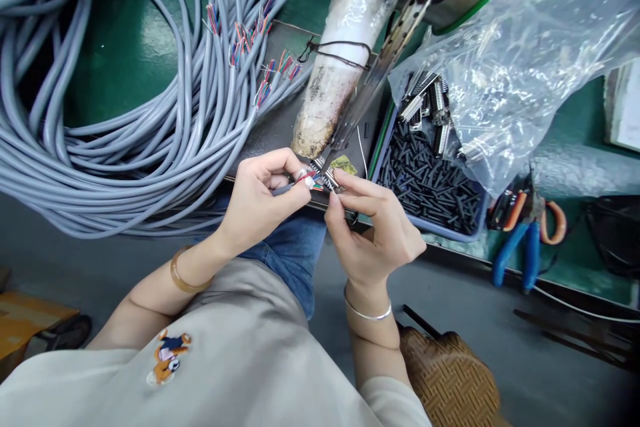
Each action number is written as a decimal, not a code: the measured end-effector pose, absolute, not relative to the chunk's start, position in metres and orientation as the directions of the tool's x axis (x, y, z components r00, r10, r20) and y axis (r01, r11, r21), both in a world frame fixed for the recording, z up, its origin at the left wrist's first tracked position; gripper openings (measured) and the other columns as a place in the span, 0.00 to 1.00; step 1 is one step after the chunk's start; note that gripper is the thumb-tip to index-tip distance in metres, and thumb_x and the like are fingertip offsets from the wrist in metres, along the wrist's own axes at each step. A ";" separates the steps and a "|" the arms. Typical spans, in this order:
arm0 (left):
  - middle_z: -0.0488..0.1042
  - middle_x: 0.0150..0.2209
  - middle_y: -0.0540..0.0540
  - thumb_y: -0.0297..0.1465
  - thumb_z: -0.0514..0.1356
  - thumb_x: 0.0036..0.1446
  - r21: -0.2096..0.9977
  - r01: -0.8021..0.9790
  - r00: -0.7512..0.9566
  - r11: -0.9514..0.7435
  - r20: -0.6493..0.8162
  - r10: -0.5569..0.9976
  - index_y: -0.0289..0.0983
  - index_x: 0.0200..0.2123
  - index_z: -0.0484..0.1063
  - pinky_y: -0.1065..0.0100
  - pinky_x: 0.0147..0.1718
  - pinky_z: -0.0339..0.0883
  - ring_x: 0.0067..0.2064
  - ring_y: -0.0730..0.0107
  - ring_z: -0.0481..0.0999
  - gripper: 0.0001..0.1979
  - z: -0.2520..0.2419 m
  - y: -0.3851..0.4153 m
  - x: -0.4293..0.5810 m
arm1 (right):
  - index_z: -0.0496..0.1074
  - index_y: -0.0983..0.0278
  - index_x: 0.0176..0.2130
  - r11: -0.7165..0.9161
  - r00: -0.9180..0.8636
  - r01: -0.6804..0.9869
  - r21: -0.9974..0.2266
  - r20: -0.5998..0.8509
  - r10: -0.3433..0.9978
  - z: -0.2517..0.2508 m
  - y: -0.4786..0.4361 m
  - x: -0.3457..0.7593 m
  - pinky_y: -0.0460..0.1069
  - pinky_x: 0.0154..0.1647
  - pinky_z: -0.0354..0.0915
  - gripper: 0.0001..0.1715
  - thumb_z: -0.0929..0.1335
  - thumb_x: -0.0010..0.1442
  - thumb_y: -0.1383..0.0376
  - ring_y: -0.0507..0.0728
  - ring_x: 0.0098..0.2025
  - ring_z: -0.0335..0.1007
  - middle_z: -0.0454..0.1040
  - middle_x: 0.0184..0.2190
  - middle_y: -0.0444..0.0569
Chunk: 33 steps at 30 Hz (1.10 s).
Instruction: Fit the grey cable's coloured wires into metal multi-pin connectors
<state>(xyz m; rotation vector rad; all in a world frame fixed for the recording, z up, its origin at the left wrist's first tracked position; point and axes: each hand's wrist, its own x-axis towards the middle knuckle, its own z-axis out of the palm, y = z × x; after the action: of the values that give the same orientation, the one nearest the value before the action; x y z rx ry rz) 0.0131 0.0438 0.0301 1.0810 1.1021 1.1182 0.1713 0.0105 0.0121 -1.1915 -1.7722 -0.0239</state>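
My left hand (270, 190) is closed in a pinch on the stripped end of a grey cable, mostly hidden by the fingers. A red wire (306, 176) and several other coloured wires fan out from it. Just beyond lies a metal multi-pin connector (327, 177), partly covered by my fingers. My right hand (375, 227) is closed beside the connector's right end, thumb and fingertips pinching what looks like a thin pale wire (332, 191). A soldering iron (357, 110) points down from above, its dark tip at the connector between both hands.
Grey cables (165, 127) with stripped ends cover the left. A plastic-wrapped tube (340, 60) stands beside the iron. Right of it, a blue tray (453, 235) holds black sleeves (430, 180) and connectors (425, 97) under a plastic bag (530, 67). Blue-handled pliers (517, 253) lie at the edge.
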 end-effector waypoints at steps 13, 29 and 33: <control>0.73 0.23 0.52 0.26 0.71 0.46 0.945 -0.203 0.210 0.256 -0.213 0.954 0.34 0.25 0.70 0.80 0.15 0.52 0.18 0.86 0.60 0.10 0.024 0.043 0.007 | 0.73 0.60 0.37 0.484 0.003 0.671 -0.562 0.655 0.756 0.011 0.005 0.172 0.46 0.42 0.78 0.11 0.74 0.60 0.75 0.53 0.40 0.84 0.85 0.41 0.45; 0.69 0.16 0.55 0.27 0.74 0.44 0.935 -0.222 0.191 0.278 -0.238 0.952 0.34 0.25 0.72 0.81 0.13 0.57 0.15 0.84 0.63 0.12 0.024 0.039 0.005 | 0.75 0.60 0.38 0.431 0.089 0.614 -0.661 0.601 0.794 0.006 0.003 0.165 0.50 0.43 0.80 0.09 0.73 0.62 0.74 0.54 0.42 0.83 0.84 0.40 0.44; 0.73 0.22 0.53 0.28 0.72 0.45 0.930 -0.269 0.140 0.250 -0.219 0.966 0.35 0.24 0.69 0.80 0.12 0.55 0.15 0.86 0.61 0.13 0.023 0.038 0.009 | 0.74 0.60 0.39 0.467 0.050 0.669 -0.578 0.663 0.747 0.004 0.003 0.163 0.49 0.44 0.79 0.10 0.73 0.61 0.75 0.54 0.42 0.84 0.85 0.40 0.45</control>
<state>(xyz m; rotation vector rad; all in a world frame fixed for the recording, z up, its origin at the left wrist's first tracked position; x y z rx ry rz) 0.0091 0.0375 0.0229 0.8772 1.0259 1.0810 0.1628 0.0033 0.0041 -1.2395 -1.6570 0.0920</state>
